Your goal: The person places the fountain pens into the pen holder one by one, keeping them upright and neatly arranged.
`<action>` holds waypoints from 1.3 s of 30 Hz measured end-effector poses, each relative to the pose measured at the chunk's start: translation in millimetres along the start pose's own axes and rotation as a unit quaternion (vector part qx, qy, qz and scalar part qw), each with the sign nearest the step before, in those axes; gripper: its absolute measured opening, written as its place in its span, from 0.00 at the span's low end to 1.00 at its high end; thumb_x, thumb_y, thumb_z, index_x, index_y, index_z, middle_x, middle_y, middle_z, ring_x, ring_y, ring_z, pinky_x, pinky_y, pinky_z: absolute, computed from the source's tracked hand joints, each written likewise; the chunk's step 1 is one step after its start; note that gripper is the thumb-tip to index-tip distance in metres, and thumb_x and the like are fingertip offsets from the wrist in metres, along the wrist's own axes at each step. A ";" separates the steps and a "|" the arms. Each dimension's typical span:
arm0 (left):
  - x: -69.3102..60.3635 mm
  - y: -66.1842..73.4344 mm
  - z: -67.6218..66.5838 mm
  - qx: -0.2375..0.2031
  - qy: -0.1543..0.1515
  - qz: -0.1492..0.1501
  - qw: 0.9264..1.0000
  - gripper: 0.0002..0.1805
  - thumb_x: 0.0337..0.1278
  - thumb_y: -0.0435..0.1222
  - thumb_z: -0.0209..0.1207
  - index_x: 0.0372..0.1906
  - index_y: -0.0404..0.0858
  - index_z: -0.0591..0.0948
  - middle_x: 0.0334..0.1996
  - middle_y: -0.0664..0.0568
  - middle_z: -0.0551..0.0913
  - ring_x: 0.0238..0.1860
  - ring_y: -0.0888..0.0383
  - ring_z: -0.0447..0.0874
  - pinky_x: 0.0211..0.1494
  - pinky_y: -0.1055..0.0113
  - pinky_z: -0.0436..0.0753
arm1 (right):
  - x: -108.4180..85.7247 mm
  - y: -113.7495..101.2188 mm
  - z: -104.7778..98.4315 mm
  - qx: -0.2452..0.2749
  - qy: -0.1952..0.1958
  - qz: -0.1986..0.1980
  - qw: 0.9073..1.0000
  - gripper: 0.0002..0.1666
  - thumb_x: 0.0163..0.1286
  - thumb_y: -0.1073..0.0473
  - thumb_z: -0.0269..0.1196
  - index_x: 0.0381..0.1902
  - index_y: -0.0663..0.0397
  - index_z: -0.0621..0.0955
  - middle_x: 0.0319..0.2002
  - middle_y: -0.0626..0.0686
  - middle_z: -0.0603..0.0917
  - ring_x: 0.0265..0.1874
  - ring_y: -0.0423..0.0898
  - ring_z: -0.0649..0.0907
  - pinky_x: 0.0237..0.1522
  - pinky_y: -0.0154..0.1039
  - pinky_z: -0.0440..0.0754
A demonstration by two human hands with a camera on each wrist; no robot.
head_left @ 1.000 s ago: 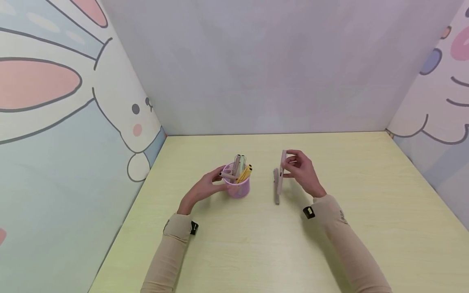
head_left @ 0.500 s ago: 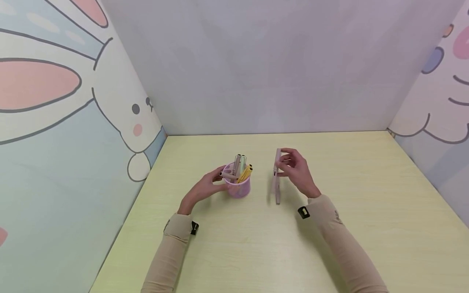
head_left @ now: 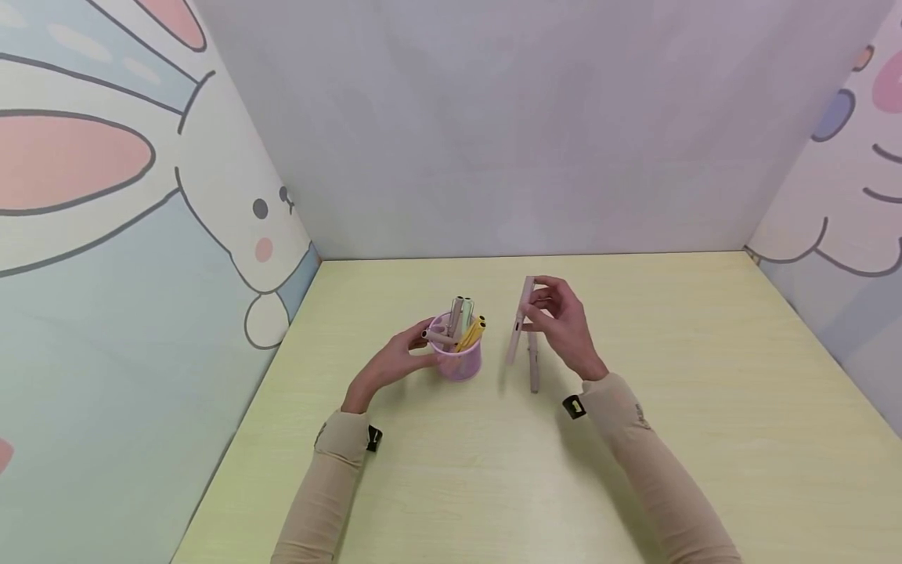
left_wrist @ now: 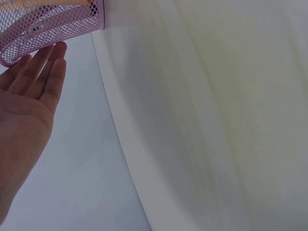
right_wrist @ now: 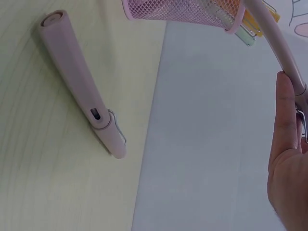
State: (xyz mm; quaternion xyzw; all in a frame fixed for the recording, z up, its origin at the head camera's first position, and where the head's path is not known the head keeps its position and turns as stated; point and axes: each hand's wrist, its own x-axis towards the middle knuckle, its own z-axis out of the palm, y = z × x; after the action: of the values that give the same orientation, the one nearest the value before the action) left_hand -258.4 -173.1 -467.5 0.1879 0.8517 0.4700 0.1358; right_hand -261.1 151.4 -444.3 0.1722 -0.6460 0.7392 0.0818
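Note:
A pink mesh pen holder [head_left: 460, 365] stands on the table, with several pens in it, among them grey-pink, pale green and yellow ones [head_left: 470, 335]. My left hand [head_left: 395, 362] holds its left side, thumb in front and fingers behind; in the left wrist view the fingertips touch the mesh [left_wrist: 72, 26]. My right hand [head_left: 564, 323] pinches a grey-pink pen [head_left: 517, 333] by its upper part, tilted above the table, right of the pen holder. Beneath it lies another grey-pink pen [head_left: 533, 368], its clip and small window visible in the right wrist view.
The pale wooden table [head_left: 451, 486] extends on all sides of the hands. A light grey wall [head_left: 507, 141] rises behind it, and side walls with rabbit drawings [head_left: 225, 211] flank it.
My right hand has moved left with the pinched pen, past the lying pen toward the pen holder, and the pen has tilted. My left hand and the pen holder have stayed still.

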 end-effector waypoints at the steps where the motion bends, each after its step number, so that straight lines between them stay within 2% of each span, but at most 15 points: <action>1: 0.2 -0.1 0.2 0.000 0.000 0.001 1.000 0.44 0.67 0.46 0.66 0.82 0.41 0.60 0.75 0.41 0.68 0.72 0.37 0.68 0.73 0.42 0.68 | 0.0 -0.6 1.1 0.003 0.001 -0.002 1.000 0.29 0.71 0.74 0.64 0.67 0.71 0.68 0.45 0.57 0.78 0.42 0.47 0.82 0.36 0.46 0.90; 8: 0.5 -0.2 1.1 -0.003 -0.001 0.006 1.000 0.45 0.66 0.45 0.66 0.82 0.42 0.60 0.75 0.40 0.68 0.71 0.37 0.69 0.74 0.43 0.68 | -0.1 -4.7 9.8 0.017 -0.001 -0.015 1.000 0.29 0.70 0.77 0.62 0.67 0.72 0.68 0.45 0.57 0.78 0.41 0.45 0.81 0.35 0.46 0.90; 22: -0.4 1.5 2.4 -0.003 -0.001 0.009 1.000 0.45 0.66 0.45 0.67 0.82 0.42 0.60 0.75 0.41 0.68 0.71 0.38 0.69 0.74 0.44 0.68 | 2.3 -5.5 31.2 0.035 -0.001 -0.059 0.998 0.28 0.72 0.75 0.62 0.67 0.73 0.67 0.46 0.58 0.78 0.41 0.46 0.80 0.36 0.48 0.90; 27: 0.0 2.4 3.1 0.000 -0.001 0.004 1.000 0.45 0.65 0.47 0.66 0.82 0.42 0.60 0.75 0.41 0.68 0.72 0.38 0.69 0.74 0.43 0.68 | 3.7 -7.4 40.2 0.036 0.005 -0.080 0.996 0.27 0.71 0.79 0.60 0.65 0.76 0.66 0.46 0.56 0.78 0.41 0.45 0.81 0.36 0.44 0.90; 39: -0.1 1.4 3.2 -0.002 -0.004 0.007 1.000 0.45 0.65 0.46 0.66 0.82 0.41 0.59 0.75 0.40 0.68 0.72 0.37 0.68 0.74 0.44 0.67 | 3.9 -8.4 54.8 0.065 0.025 -0.084 0.994 0.27 0.69 0.83 0.58 0.63 0.76 0.65 0.45 0.55 0.78 0.40 0.43 0.81 0.38 0.42 0.90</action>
State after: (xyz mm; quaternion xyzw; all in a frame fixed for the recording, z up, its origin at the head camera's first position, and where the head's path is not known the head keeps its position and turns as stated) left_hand -256.7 -170.1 -467.9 0.1952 0.8487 0.4723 0.1364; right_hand -253.7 98.4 -429.3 0.2126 -0.5772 0.7744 0.1479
